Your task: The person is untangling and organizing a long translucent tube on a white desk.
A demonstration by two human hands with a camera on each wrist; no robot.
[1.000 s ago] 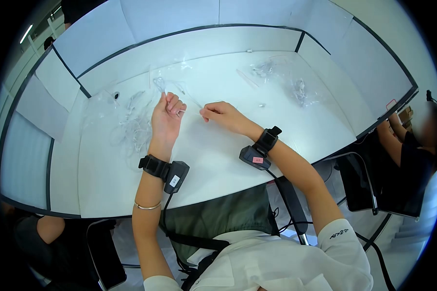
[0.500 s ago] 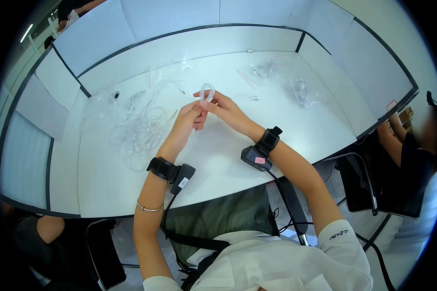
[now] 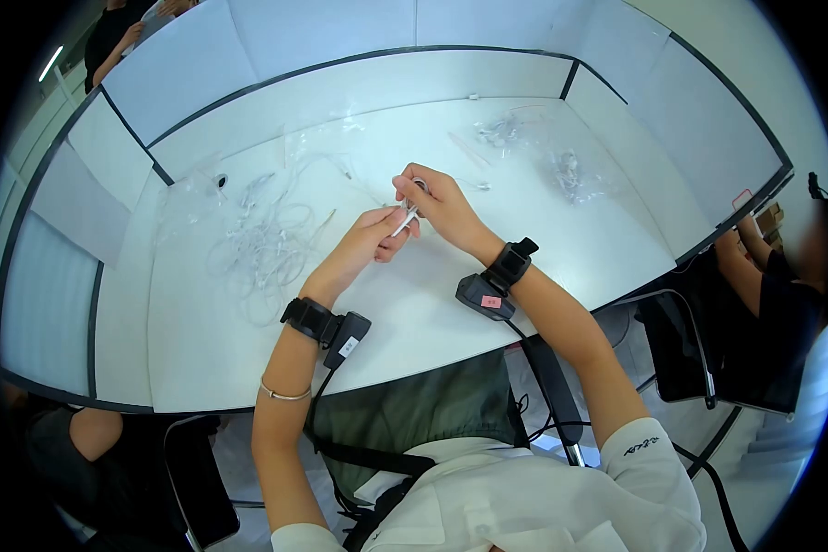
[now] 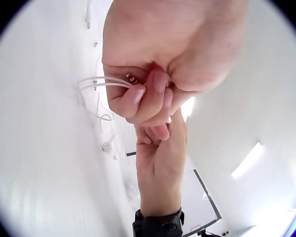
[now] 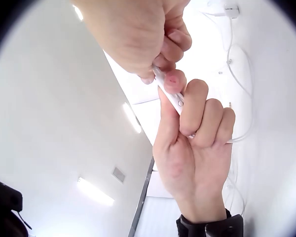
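Above the middle of the table my two hands meet on a white cable (image 4: 111,81) that is folded into a bundle. My left hand (image 3: 366,241) grips the bundle, and a slim white stick-shaped part (image 5: 170,94) lies between its thumb and index finger. In the left wrist view a metal audio jack plug (image 4: 131,79) pokes out from its curled fingers, beside thin loops of cable. My right hand (image 3: 443,207) pinches the bundle's other end, its fingers curled over a loop seen in the head view.
Loose white cables (image 3: 271,230) spread in a tangle at the left of the table (image 3: 488,304). Clear bags (image 3: 569,175) with bundled contents lie at the right and back right. A small white plug (image 3: 484,186) rests right of my hands. Low panels (image 3: 359,78) enclose the table.
My left hand has come right to meet my right hand. The cable loop that stood up between them half a second ago is now gathered in my fingers, with a white stick-shaped part showing.
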